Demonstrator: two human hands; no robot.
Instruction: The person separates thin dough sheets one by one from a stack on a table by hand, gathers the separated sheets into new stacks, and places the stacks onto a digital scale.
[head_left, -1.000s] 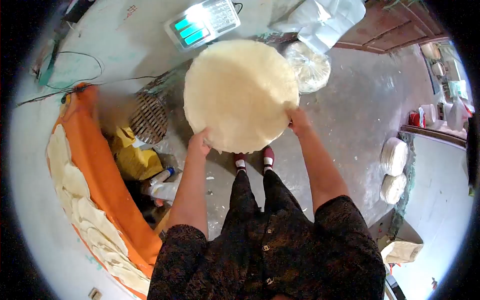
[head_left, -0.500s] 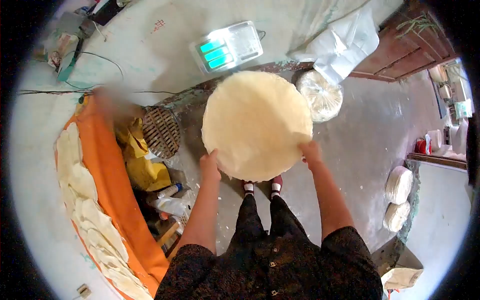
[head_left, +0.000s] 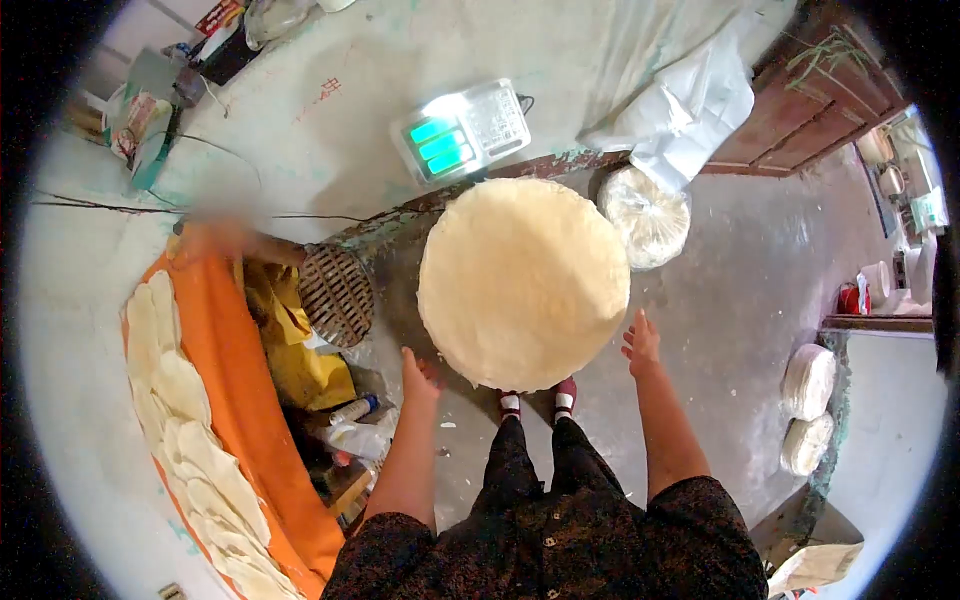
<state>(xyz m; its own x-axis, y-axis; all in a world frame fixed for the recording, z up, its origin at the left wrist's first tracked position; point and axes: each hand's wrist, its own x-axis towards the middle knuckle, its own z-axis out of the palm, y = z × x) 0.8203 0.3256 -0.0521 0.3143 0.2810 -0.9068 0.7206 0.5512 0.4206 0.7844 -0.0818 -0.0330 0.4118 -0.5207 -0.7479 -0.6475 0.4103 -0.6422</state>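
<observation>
A large round pale disc, like a stack of thin flatbreads, (head_left: pixel 524 284) lies level in front of me, just below a digital scale (head_left: pixel 462 132) with lit green displays. My left hand (head_left: pixel 420 377) is beside its lower left edge, apart from it, with the fingers spread and nothing held. To the right of the disc, my right hand (head_left: pixel 641 343) is likewise open and clear of the edge. What supports the disc is hidden beneath it.
A plastic-wrapped round bundle (head_left: pixel 645 217) sits behind the disc to the right. Two pale round stacks (head_left: pixel 808 382) stand by the right wall. On the left are an orange cloth (head_left: pixel 235 400) with thin pale sheets (head_left: pixel 190 440) and a woven basket (head_left: pixel 337 295).
Both hands have let go of the disc's edge and moved outward from it, fingers now apart. The view has shifted, so the disc and scale appear lower in the frame.
</observation>
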